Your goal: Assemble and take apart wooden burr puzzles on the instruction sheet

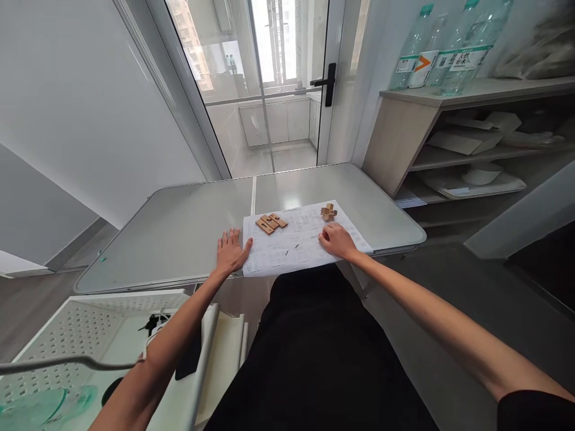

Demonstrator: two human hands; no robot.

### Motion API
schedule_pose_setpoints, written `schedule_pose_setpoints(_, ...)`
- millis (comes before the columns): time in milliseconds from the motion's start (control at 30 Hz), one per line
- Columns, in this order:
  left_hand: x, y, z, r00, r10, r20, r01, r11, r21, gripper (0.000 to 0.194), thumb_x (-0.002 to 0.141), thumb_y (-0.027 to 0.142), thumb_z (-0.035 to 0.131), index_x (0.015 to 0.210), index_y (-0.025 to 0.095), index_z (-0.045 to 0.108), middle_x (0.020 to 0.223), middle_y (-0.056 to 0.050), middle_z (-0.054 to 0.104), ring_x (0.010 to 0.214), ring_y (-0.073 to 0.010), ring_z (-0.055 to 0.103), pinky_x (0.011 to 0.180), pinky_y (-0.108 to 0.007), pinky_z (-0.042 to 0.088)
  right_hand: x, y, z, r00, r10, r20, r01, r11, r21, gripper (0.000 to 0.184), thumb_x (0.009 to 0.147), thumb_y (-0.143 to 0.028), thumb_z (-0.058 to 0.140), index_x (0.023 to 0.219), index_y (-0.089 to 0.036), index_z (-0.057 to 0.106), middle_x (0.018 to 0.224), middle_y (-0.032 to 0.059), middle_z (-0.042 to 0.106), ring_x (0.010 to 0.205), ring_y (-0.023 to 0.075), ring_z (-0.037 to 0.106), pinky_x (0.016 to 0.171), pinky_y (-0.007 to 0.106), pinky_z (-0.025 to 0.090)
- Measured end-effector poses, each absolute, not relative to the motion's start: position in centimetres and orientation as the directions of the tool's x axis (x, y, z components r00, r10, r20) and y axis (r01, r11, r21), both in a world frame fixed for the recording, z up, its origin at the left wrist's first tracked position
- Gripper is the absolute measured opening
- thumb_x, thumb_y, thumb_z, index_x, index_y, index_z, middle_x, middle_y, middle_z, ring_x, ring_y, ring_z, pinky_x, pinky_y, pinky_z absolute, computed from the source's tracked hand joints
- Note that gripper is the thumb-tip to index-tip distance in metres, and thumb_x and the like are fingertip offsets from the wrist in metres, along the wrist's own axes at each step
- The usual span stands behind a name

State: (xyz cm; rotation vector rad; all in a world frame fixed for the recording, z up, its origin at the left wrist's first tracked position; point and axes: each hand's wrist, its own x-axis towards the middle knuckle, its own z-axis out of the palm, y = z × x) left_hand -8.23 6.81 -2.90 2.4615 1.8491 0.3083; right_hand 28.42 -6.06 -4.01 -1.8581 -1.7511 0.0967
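Note:
My left hand (231, 250) lies flat on the folding table, fingers spread, its thumb at the left edge of a printed paper sheet (309, 236). On the sheet's right part rests my right hand (336, 240), its fingers curled in; whether anything is inside them is hidden. Just beyond it stands a wooden burr puzzle (329, 212), its notched pieces crossing one another. Several flat wooden pieces with cut-outs (271, 223) lie side by side on the sheet's upper left. Two tiny dark marks or bits, too small to name, show near the sheet's middle.
The grey folding table (188, 233) has a seam across it. Below left, a white perforated basket (90, 323) holds a green-tinted bottle (40, 410), keys and a dark flat object. A shelf unit (404, 131) with plastic bottles (462, 54) stands right; a glass door (287, 120) is behind.

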Motion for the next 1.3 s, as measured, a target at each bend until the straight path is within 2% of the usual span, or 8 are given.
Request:
schedule_pose_setpoints(267, -8.3, 7.1, -3.5, 0.273, 0.950, 0.153, 0.947, -0.293, 0.132, 0.079, 0.104, 0.066, 0.023, 0.164, 0.015, 0.034, 0.174, -0.014, 0.028, 0.163, -0.0369, 0.020, 0.132, -0.057, 0.017, 27.6, -6.6, -3.8, 0.203, 0.950, 0.236, 0.953, -0.136, -0.272, 0.046, 0.098, -0.030, 0.049, 0.061, -0.017, 0.073, 0.070, 0.0126, 0.072, 0.084, 0.0258, 0.065, 0.091, 0.035, 0.041)
schedule_pose_setpoints(500, -8.3, 7.1, -3.3, 0.270, 0.949, 0.160, 0.948, -0.292, 0.130, 0.076, 0.104, 0.063, 0.026, 0.162, 0.015, 0.036, 0.173, -0.014, 0.031, 0.162, -0.0362, 0.021, 0.132, -0.056, 0.016, 27.1, -6.6, -3.3, 0.316, 0.935, 0.158, 0.938, -0.283, -0.200, 0.056, 0.105, -0.036, 0.039, 0.084, -0.012, 0.086, 0.082, 0.0182, 0.079, 0.081, 0.0269, 0.073, 0.073, 0.032, 0.042)
schedule_pose_setpoints(833, -8.4, 7.0, -3.3, 0.269, 0.949, 0.163, 0.945, -0.293, 0.146, 0.074, 0.104, 0.061, 0.026, 0.162, 0.016, 0.036, 0.173, -0.013, 0.031, 0.162, -0.0362, 0.021, 0.132, -0.056, 0.017, 27.0, -6.9, -2.7, 0.318, 0.939, 0.130, 0.941, -0.296, -0.166, 0.058, 0.105, -0.036, 0.038, 0.081, -0.013, 0.086, 0.082, 0.0176, 0.079, 0.080, 0.0271, 0.074, 0.071, 0.031, 0.042)
schedule_pose_setpoints(1033, -8.5, 7.0, -3.4, 0.270, 0.948, 0.168, 0.943, -0.295, 0.151, 0.072, 0.104, 0.060, 0.027, 0.161, 0.017, 0.037, 0.173, -0.012, 0.031, 0.163, -0.0351, 0.021, 0.132, -0.056, 0.016, 27.0, -7.0, -3.1, 0.316, 0.938, 0.142, 0.943, -0.294, -0.156, 0.058, 0.105, -0.036, 0.037, 0.085, -0.013, 0.086, 0.084, 0.0181, 0.080, 0.082, 0.0273, 0.075, 0.070, 0.031, 0.042)
schedule_pose_setpoints(1300, -8.5, 6.8, -3.2, 0.263, 0.949, 0.174, 0.944, -0.291, 0.157, 0.068, 0.104, 0.057, 0.030, 0.158, 0.017, 0.041, 0.172, -0.015, 0.033, 0.162, -0.0363, 0.024, 0.131, -0.057, 0.018, 26.8, -7.2, -2.8, 0.297, 0.939, 0.175, 0.950, -0.272, -0.154, 0.058, 0.105, -0.035, 0.037, 0.079, -0.015, 0.085, 0.080, 0.0157, 0.080, 0.078, 0.0258, 0.074, 0.066, 0.031, 0.040)
